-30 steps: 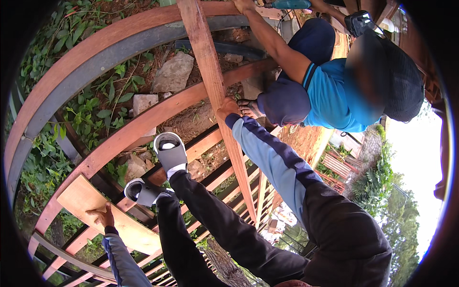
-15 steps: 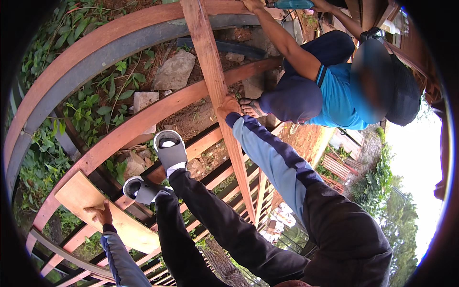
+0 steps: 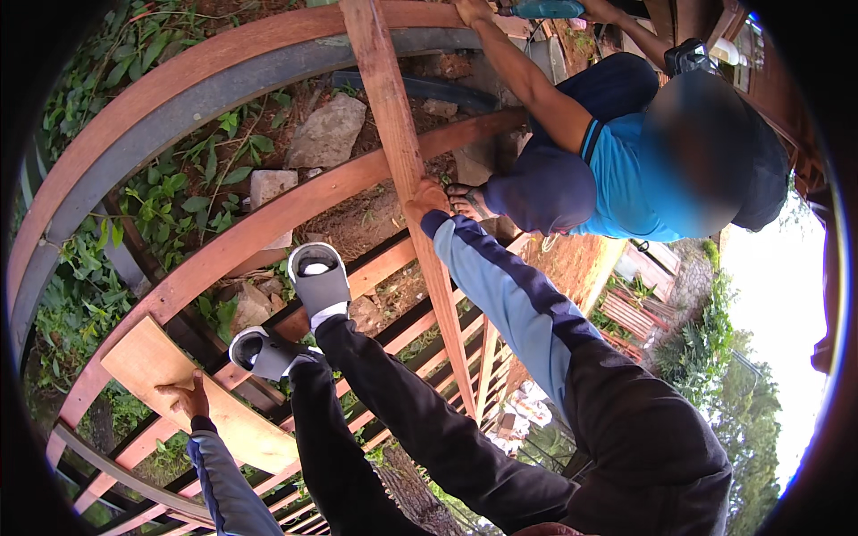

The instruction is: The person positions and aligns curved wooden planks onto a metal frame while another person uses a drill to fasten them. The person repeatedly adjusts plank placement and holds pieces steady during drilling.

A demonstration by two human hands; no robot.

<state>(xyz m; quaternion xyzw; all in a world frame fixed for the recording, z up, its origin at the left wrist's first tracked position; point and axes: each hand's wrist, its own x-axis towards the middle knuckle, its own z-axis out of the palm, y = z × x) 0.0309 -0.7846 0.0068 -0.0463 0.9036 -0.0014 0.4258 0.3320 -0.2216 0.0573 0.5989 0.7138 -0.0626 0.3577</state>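
Observation:
My right hand point(image 3: 427, 198) is wrapped round a long reddish wooden beam point(image 3: 386, 98), which crosses the frame from the top edge down toward the middle. Lower left, my left hand point(image 3: 186, 396) rests with fingers apart on a short, wide, pale plank point(image 3: 241, 427). That plank lies across the slats of the wooden frame. My feet, in grey slippers point(image 3: 320, 284), stand on the frame's bars. At the top, a co-worker in a blue shirt point(image 3: 626, 179) crouches with one hand on the far curved rail point(image 3: 192, 76) and holds a teal power tool point(image 3: 541, 9), partly cut off.
A second curved wooden rail point(image 3: 268, 214) runs nearer me, with gaps between the bars. Below lie rocks point(image 3: 326, 132), soil and green plants point(image 3: 152, 223). Stacked boards point(image 3: 630, 322) and a tree trunk point(image 3: 411, 487) show farther off.
The co-worker's head and upper body have shifted slightly to the left. My hands, the beam and the plank stay almost where they were.

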